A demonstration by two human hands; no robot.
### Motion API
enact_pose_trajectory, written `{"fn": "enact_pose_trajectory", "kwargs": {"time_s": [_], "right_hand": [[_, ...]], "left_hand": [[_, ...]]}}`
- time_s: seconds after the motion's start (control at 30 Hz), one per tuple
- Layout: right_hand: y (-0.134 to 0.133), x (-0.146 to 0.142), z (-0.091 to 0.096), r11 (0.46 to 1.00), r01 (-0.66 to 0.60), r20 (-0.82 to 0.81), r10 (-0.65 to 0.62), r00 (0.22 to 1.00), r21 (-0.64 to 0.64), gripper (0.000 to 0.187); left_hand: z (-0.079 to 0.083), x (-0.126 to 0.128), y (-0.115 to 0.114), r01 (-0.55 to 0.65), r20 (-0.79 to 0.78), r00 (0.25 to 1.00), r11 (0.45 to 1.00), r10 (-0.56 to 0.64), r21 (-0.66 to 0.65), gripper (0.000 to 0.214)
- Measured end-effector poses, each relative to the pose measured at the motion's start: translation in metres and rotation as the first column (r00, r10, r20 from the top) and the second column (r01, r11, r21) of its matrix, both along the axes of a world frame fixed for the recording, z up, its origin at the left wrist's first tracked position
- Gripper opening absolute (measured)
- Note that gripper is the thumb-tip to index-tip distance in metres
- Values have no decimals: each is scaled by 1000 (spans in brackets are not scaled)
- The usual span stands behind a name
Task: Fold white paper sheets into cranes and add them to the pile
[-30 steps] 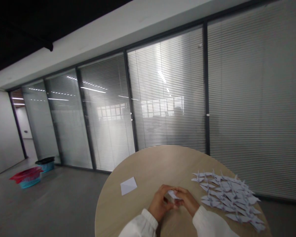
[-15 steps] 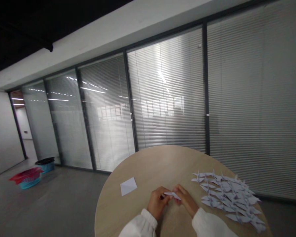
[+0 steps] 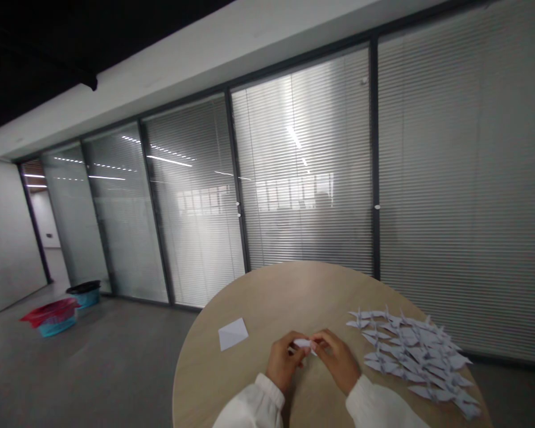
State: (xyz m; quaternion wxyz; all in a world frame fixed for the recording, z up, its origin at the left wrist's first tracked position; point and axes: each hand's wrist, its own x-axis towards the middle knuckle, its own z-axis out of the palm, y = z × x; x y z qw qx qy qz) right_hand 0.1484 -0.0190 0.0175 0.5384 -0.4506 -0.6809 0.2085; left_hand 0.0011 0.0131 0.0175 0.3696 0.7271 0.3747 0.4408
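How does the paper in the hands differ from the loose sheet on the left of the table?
The held paper is pinched between the left hand and right hand; the loose sheet lies on the table, touched by neither. The held paper shows only as a small, narrow strip, partly hidden; the loose sheet shows a broader, four-sided face in full. Both look white.
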Motion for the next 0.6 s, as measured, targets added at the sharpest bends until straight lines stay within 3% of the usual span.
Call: {"fn": "enact_pose_trajectory", "kwargs": {"time_s": [0.27, 0.43, 0.6], "right_hand": [[1, 2, -4, 983, 132, 213, -157, 964, 128, 22], [1, 4, -7, 971, 152, 293, -202, 935, 183, 20], [1, 4, -4, 959, 115, 326, -198, 924, 258, 16]], "left_hand": [[-5, 0, 3, 24, 17, 1000, 997, -23, -67, 22], [-9, 0, 6, 103, 83, 992, 985, -92, -137, 29], [-12, 0, 8, 104, 89, 992, 976, -89, -192, 29]]}}
